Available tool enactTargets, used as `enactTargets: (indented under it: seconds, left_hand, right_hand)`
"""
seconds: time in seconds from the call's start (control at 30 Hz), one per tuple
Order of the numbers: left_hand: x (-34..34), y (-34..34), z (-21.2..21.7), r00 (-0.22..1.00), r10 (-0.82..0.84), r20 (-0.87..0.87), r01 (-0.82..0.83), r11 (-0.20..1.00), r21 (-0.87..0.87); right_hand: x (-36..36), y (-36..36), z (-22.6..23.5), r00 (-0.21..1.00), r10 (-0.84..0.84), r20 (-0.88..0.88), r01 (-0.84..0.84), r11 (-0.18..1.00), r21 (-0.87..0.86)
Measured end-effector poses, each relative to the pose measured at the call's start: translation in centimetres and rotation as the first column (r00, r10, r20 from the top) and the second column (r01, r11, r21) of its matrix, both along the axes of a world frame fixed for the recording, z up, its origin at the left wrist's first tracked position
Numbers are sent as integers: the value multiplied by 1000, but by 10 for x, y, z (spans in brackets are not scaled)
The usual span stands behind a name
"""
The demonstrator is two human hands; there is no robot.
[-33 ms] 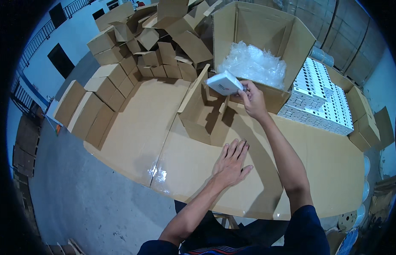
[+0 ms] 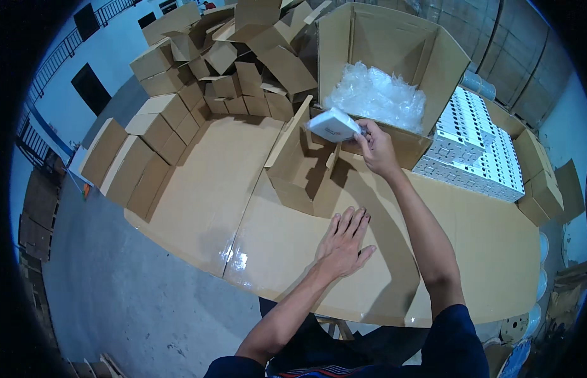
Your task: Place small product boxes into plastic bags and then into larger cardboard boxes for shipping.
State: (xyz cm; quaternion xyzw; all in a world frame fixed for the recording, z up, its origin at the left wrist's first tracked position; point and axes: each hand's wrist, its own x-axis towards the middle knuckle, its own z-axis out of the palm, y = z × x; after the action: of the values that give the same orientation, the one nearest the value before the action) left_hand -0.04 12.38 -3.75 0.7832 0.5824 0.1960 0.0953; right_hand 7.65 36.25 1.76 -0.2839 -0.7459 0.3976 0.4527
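Above the far end of a small open box [image 2: 292,194] on the counter [image 2: 196,211], the right hand [image 2: 377,148] pinches a tilted white packet [image 2: 332,126] by its right end. The left hand [image 2: 345,246] lies open, palm down, near the box. Behind, a large carton [image 2: 404,146] holds crumpled clear plastic [image 2: 375,93].

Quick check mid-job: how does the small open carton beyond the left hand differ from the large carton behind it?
Size: the small carton is far smaller than the large carton.
Inside: the large carton holds a heap of clear plastic; the small carton shows shadowed cardboard.
Place: the small carton is nearer the left hand; the large carton stands farther back.
Both are brown cardboard, open at the top.
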Motion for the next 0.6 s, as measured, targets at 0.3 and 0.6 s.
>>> enactTargets:
  seconds: [0.3, 0.6]
  left_hand:
    - [-13, 9, -4, 1000, -10, -19, 10, 1000, 13]
    - [-12, 13, -7, 1000, 6, -4, -6, 999, -41]
  right_hand:
    - [-29, 15, 38, 837, -151, 526, -101, 903, 419]
    - [-69, -3, 10, 657, -420, 625, 120, 878, 464]
